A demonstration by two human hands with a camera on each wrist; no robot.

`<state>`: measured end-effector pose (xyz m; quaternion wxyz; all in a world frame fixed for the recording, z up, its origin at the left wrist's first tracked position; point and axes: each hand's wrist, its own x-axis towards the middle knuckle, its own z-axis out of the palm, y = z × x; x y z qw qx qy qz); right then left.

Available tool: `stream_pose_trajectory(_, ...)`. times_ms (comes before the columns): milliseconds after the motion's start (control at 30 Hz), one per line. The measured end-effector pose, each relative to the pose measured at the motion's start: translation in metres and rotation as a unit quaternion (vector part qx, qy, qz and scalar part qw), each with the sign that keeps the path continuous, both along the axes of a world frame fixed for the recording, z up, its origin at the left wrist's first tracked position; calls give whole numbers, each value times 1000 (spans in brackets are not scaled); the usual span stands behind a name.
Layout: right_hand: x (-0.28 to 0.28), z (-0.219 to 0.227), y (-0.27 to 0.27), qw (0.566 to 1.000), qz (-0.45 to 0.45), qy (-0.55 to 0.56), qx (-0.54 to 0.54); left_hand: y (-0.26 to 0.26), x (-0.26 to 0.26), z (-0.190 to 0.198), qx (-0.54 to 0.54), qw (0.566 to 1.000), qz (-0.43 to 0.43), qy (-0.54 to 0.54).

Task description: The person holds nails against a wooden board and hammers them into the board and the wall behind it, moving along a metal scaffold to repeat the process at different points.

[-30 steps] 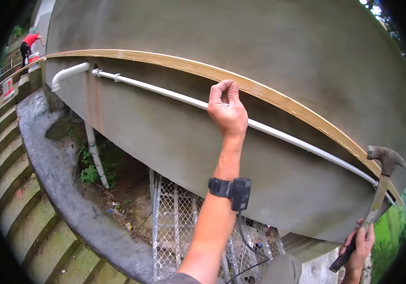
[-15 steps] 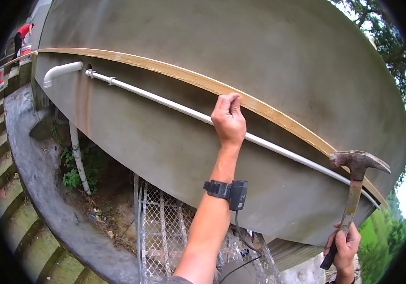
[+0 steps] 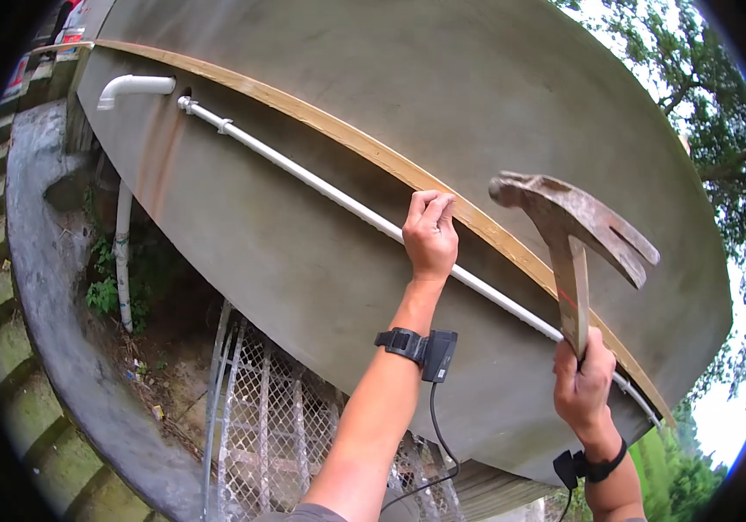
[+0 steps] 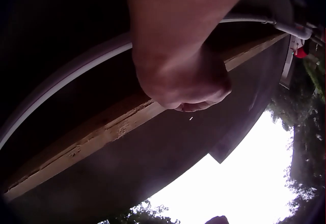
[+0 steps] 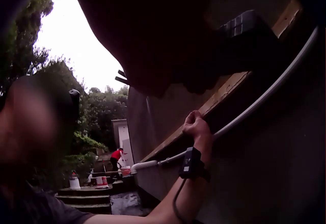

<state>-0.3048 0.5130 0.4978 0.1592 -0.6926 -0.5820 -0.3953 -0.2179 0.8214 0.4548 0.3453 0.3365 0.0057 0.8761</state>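
Note:
My left hand (image 3: pixel 431 239) is raised to a long wooden strip (image 3: pixel 329 129) on the grey wall. Its thumb and fingertips pinch together at the strip's lower edge. A tiny bright sliver, like a nail (image 4: pixel 191 118), shows just off the fingertips in the left wrist view; the fingers hide the rest. My right hand (image 3: pixel 583 383) grips a claw hammer (image 3: pixel 571 261) by its handle, head up, to the right of the left hand. The worn metal head stands in front of the wall, apart from the strip. Dark shadow covers most of the right hand in its wrist view.
A white pipe (image 3: pixel 303 177) runs below the strip, and a white elbow pipe (image 3: pixel 138 84) juts out at left. Mesh scaffolding (image 3: pixel 277 418) stands underneath. Concrete steps (image 3: pixel 7 374) descend at left. A person in red (image 5: pixel 116 156) is farther off near buckets.
The right hand has brought the hammer up and leftward, closer to the left hand. The left hand stays pinched at the strip while the head view has shifted.

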Motion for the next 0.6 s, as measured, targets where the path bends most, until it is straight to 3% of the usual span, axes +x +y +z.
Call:
stream_pose_trajectory(67,2,3,19,1000,27,11,8,0,1,0,-2,1000,-3,-1)
stream_pose_trajectory(133,14,2,35,998,38,-46,14,2,0,0,-1,1000,-7,0)
stream_pose_trajectory(367,62,0,54,995,-52,-85,-17,5,5,-1,6,1000,13,-5)
stream_pose_trajectory(600,43,-3,57,992,44,-110,51,3,7,0,0,1000,-9,-20)
